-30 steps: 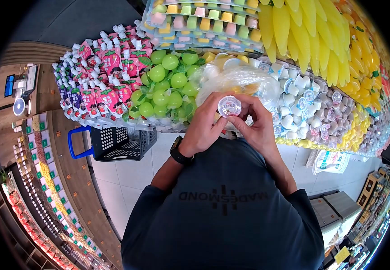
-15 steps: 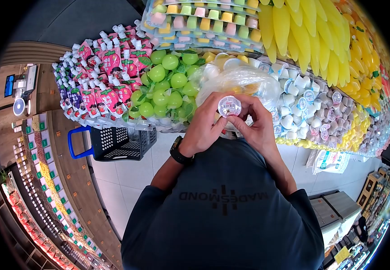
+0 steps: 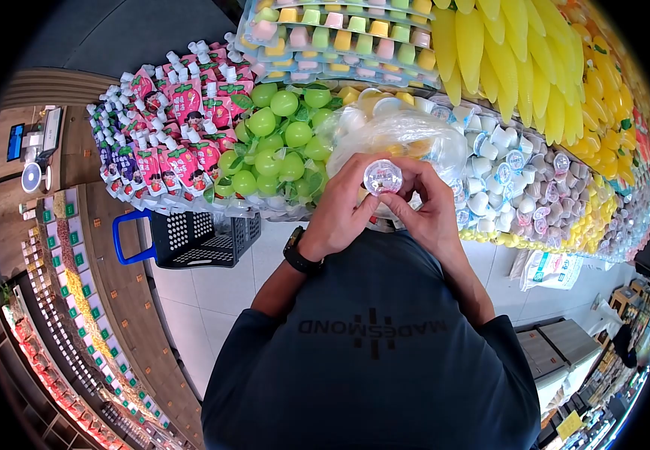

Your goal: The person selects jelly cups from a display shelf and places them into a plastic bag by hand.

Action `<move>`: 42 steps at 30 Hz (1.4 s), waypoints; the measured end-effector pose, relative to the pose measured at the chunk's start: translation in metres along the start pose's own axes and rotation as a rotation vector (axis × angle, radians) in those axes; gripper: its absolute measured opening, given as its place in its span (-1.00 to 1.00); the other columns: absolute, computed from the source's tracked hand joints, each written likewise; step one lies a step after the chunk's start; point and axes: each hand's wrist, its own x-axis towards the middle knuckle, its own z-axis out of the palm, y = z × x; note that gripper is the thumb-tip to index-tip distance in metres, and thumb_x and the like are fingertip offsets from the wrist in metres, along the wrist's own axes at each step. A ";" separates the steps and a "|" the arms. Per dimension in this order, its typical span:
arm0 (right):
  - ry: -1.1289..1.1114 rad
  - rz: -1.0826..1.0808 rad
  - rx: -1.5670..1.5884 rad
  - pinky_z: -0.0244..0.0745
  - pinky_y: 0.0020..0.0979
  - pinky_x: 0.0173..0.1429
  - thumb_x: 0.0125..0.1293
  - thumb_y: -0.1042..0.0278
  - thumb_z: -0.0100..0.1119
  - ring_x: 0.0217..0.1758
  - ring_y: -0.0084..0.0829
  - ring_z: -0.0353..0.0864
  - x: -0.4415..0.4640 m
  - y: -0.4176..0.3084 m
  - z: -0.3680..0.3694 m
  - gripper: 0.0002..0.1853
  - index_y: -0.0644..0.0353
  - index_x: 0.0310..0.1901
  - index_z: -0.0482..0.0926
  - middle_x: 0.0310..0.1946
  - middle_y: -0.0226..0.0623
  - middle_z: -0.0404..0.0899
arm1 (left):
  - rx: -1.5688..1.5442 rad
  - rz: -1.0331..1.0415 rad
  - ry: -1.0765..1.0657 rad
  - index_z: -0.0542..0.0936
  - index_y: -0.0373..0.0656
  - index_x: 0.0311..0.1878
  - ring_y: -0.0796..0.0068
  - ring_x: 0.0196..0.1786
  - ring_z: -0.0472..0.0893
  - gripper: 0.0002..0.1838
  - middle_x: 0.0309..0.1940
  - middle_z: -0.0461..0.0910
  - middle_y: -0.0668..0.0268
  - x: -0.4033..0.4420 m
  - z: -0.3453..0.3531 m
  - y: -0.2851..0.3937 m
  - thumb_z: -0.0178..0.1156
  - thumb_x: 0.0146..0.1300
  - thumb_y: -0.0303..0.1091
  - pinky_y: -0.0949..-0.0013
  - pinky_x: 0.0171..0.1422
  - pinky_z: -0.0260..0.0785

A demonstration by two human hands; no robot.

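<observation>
Beside one broad, multicoloured heap of packaged snacks [image 3: 284, 139] is one black, perforated plastic basket [image 3: 245, 241]; on the heap, one clear, crumpled plastic bag [image 3: 404, 136]. Nearer, the left hand [image 3: 336, 214] and right hand [image 3: 431, 208] together pinch one small, round, clear plastic cup [image 3: 383, 178] between thumbs and fingers.

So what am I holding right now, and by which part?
A small clear round container, held around its edge by the fingers of your left hand and right hand.
</observation>
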 end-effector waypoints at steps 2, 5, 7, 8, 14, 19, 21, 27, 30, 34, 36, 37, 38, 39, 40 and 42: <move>-0.001 0.000 -0.006 0.53 -0.48 -0.12 0.27 0.57 0.52 -0.27 -0.59 0.52 0.000 0.000 0.000 -0.49 0.24 0.25 0.63 -0.29 -0.43 0.62 | -0.002 0.004 -0.001 0.48 -0.29 0.37 -0.12 0.27 0.61 -0.45 0.17 0.58 -0.04 0.000 0.000 -0.001 0.18 0.26 -0.61 0.08 0.40 0.42; 0.008 -0.006 0.002 0.52 -0.48 -0.13 0.26 0.57 0.53 -0.29 -0.59 0.51 0.000 0.000 0.000 -0.49 0.24 0.25 0.63 -0.31 -0.45 0.62 | -0.007 -0.001 0.001 0.49 -0.29 0.36 -0.12 0.26 0.61 -0.46 0.16 0.58 -0.04 0.000 0.000 -0.001 0.18 0.26 -0.60 0.08 0.40 0.42; 0.000 -0.012 -0.034 0.52 -0.45 -0.11 0.23 0.56 0.55 -0.26 -0.55 0.53 0.000 0.002 -0.002 -0.47 0.22 0.25 0.64 -0.26 -0.40 0.62 | -0.015 -0.001 0.010 0.50 -0.28 0.34 -0.12 0.24 0.62 -0.46 0.14 0.59 -0.02 0.001 0.001 0.000 0.20 0.25 -0.61 0.10 0.37 0.44; 0.007 -0.012 -0.041 0.52 -0.45 -0.11 0.23 0.56 0.55 -0.26 -0.55 0.53 0.001 0.002 -0.001 -0.47 0.22 0.25 0.64 -0.26 -0.40 0.62 | -0.021 0.005 0.004 0.50 -0.28 0.34 -0.12 0.24 0.62 -0.46 0.14 0.59 -0.02 0.000 0.001 -0.001 0.20 0.25 -0.61 0.10 0.37 0.44; -0.027 -0.169 -0.150 0.56 -0.15 0.25 0.18 0.38 0.58 0.15 -0.02 0.64 0.005 -0.014 -0.012 -0.39 0.15 0.28 0.60 0.04 -0.12 0.64 | 0.062 -0.007 0.008 0.53 -0.32 0.31 0.26 0.10 0.68 -0.50 0.04 0.68 0.11 0.000 0.005 -0.002 0.29 0.27 -0.59 0.26 0.28 0.49; -0.005 -0.190 -0.176 0.55 -0.13 0.28 0.21 0.37 0.56 0.18 -0.05 0.65 -0.002 -0.012 -0.024 -0.39 0.15 0.30 0.59 0.12 -0.11 0.66 | 0.125 0.047 -0.031 0.48 -0.30 0.41 -0.09 0.18 0.66 -0.39 0.12 0.63 0.00 0.008 0.012 0.010 0.30 0.26 -0.61 0.13 0.29 0.49; -0.013 -0.198 -0.135 0.55 -0.14 0.28 0.21 0.38 0.55 0.19 -0.11 0.66 -0.003 -0.005 -0.019 -0.38 0.15 0.32 0.59 0.14 -0.14 0.66 | 0.173 0.034 -0.036 0.47 -0.30 0.44 -0.10 0.18 0.66 -0.37 0.13 0.63 0.00 0.004 0.009 0.007 0.30 0.27 -0.60 0.13 0.28 0.49; 0.090 0.158 0.691 0.58 -0.42 0.11 0.49 0.22 0.35 0.09 -0.47 0.66 -0.011 0.024 -0.032 -0.46 0.22 0.40 0.51 0.11 -0.18 0.69 | 0.066 -0.005 -0.112 0.41 -0.27 0.53 0.18 -0.02 0.70 -0.32 0.10 0.66 0.08 0.009 0.011 0.018 0.32 0.33 -0.56 0.21 0.22 0.53; 0.170 0.187 0.977 0.58 -0.43 0.12 0.60 0.11 0.20 0.02 -0.49 0.66 -0.012 0.030 -0.044 -0.49 0.25 0.41 0.49 0.10 -0.18 0.69 | 0.038 0.025 -0.082 0.43 -0.26 0.52 0.32 -0.08 0.69 -0.32 0.06 0.67 0.12 0.008 0.007 0.013 0.32 0.31 -0.59 0.26 0.19 0.55; 0.264 0.162 0.979 0.61 -0.46 0.07 0.65 0.07 0.12 -0.07 -0.49 0.67 -0.019 0.039 -0.066 -0.51 0.25 0.39 0.49 0.08 -0.17 0.70 | 0.086 0.081 -0.078 0.51 -0.27 0.43 0.33 -0.09 0.67 -0.41 -0.03 0.67 0.16 0.009 0.008 0.009 0.23 0.31 -0.66 0.30 0.14 0.54; 0.389 0.078 0.865 0.61 -0.53 -0.02 0.65 0.07 0.12 -0.15 -0.53 0.68 -0.024 0.040 -0.090 -0.53 0.24 0.37 0.50 0.03 -0.23 0.71 | 0.073 0.102 -0.075 0.55 -0.27 0.39 0.34 -0.11 0.65 -0.45 -0.07 0.66 0.17 0.010 0.010 0.009 0.18 0.31 -0.70 0.32 0.11 0.53; 0.521 0.041 0.803 0.60 -0.53 -0.05 0.64 0.12 0.18 -0.16 -0.57 0.66 -0.026 0.046 -0.108 -0.59 0.22 0.32 0.55 -0.01 -0.30 0.72 | 0.091 0.085 -0.080 0.56 -0.29 0.37 0.35 -0.12 0.64 -0.47 -0.07 0.66 0.18 0.009 0.008 0.012 0.17 0.31 -0.70 0.33 0.10 0.51; 0.683 0.009 0.698 0.56 -0.53 -0.04 0.61 0.21 0.23 -0.16 -0.59 0.62 -0.029 0.050 -0.129 -0.63 0.23 0.28 0.59 -0.05 -0.37 0.70 | 0.115 0.065 -0.080 0.57 -0.30 0.34 0.36 -0.13 0.62 -0.49 -0.08 0.65 0.18 0.009 0.007 0.013 0.16 0.32 -0.70 0.34 0.08 0.50; 0.837 -0.021 0.593 0.53 -0.54 -0.03 0.58 0.29 0.28 -0.16 -0.60 0.58 -0.032 0.054 -0.154 -0.68 0.25 0.24 0.63 -0.10 -0.43 0.67 | 0.106 0.076 -0.084 0.57 -0.30 0.34 0.36 -0.13 0.62 -0.49 -0.08 0.65 0.18 0.008 0.007 0.012 0.16 0.32 -0.70 0.34 0.08 0.50; 0.946 -0.060 0.446 0.51 -0.54 -0.04 0.56 0.30 0.30 -0.16 -0.60 0.58 -0.038 0.061 -0.184 -0.67 0.25 0.23 0.63 -0.10 -0.43 0.67 | 0.111 0.061 -0.091 0.58 -0.30 0.32 0.36 -0.14 0.61 -0.52 -0.08 0.65 0.18 0.007 0.007 0.012 0.16 0.32 -0.69 0.34 0.08 0.50; 1.144 -0.134 0.199 0.50 -0.54 -0.05 0.55 0.28 0.32 -0.18 -0.60 0.56 -0.045 0.072 -0.240 -0.65 0.27 0.23 0.63 -0.12 -0.41 0.66 | 0.111 0.053 -0.097 0.58 -0.31 0.30 0.36 -0.14 0.61 -0.54 -0.08 0.65 0.19 0.007 0.007 0.012 0.15 0.33 -0.69 0.34 0.08 0.49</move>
